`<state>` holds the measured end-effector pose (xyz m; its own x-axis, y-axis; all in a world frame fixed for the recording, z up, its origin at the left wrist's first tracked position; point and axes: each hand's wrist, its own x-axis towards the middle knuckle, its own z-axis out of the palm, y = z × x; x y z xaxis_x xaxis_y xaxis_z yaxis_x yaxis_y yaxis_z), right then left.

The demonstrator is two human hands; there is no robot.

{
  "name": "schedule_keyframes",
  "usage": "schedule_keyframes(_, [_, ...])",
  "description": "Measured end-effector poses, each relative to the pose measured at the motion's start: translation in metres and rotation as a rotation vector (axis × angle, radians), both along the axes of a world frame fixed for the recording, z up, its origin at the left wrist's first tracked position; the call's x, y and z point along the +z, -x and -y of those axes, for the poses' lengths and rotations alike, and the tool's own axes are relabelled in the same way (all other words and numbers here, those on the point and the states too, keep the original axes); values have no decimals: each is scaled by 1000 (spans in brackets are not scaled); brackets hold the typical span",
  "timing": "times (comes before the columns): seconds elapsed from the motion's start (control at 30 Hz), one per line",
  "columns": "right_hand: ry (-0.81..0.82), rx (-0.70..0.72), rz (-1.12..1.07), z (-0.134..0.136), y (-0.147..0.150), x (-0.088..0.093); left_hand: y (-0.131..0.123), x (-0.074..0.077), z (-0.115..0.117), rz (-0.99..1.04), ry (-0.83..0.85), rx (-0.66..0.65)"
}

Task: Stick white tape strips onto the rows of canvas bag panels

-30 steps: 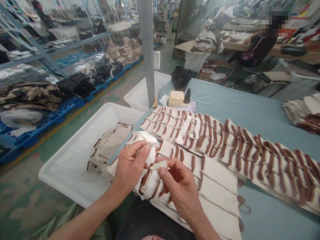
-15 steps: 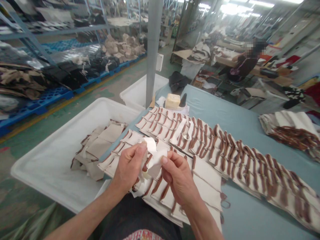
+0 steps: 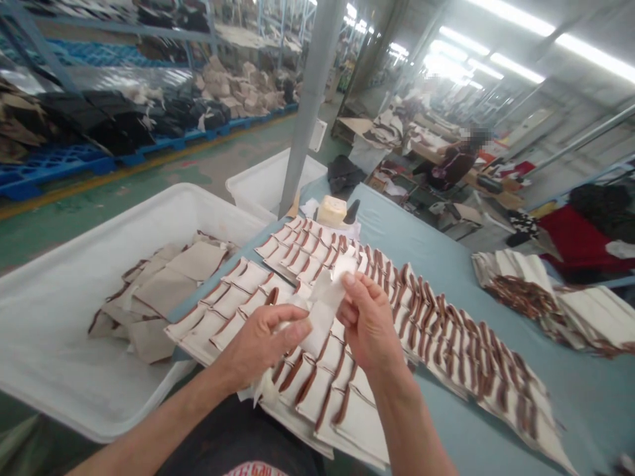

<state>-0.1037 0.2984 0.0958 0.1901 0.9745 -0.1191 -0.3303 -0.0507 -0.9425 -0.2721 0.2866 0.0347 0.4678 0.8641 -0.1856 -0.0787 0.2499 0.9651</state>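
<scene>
Over the front of the table, my left hand (image 3: 268, 340) is closed with thumb and fingers pinching a limp white strip (image 3: 320, 324). My right hand (image 3: 370, 314) is also closed, its thumb and forefinger gripping the strip's upper part. Whether this is paper or cloth, and whether it is one piece or two, I cannot tell. Below both hands lie overlapping rows of cream fabric pieces with brown edges (image 3: 317, 390). Another long band of such pieces (image 3: 446, 330) stretches across the table to the right.
A white tub (image 3: 59, 264) holding beige pieces (image 3: 169, 284) stands left of the blue-covered table (image 3: 397, 218). A pale yellow block (image 3: 331, 210) sits near a grey post (image 3: 310, 99). Folded stacks (image 3: 516, 274) lie at right. Another person (image 3: 449, 162) sits farther back.
My right hand has risen a little with the white strip, and my left hand has shifted slightly left and down. The view has turned to the right and up.
</scene>
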Motion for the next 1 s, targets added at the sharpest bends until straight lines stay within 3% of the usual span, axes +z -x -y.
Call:
schedule_keyframes(0.13, [-82,80,-48,-1,-8,8,0,-5,2,103,71,31])
schedule_keyframes(0.27, [-132,158,-77,4,-17,10,0,2,7,183,103,6])
schedule_keyframes(0.57, [-114,154,-108,12,-24,11,-8,20,16,46,56,-131])
schedule_keyframes(0.77, [-117,160,-125,18,-28,6,-21,25,20,-114,-97,-47])
schedule_keyframes(1.0, [-99,142,-43,28,-29,5,-31,21,25,-203,-134,81])
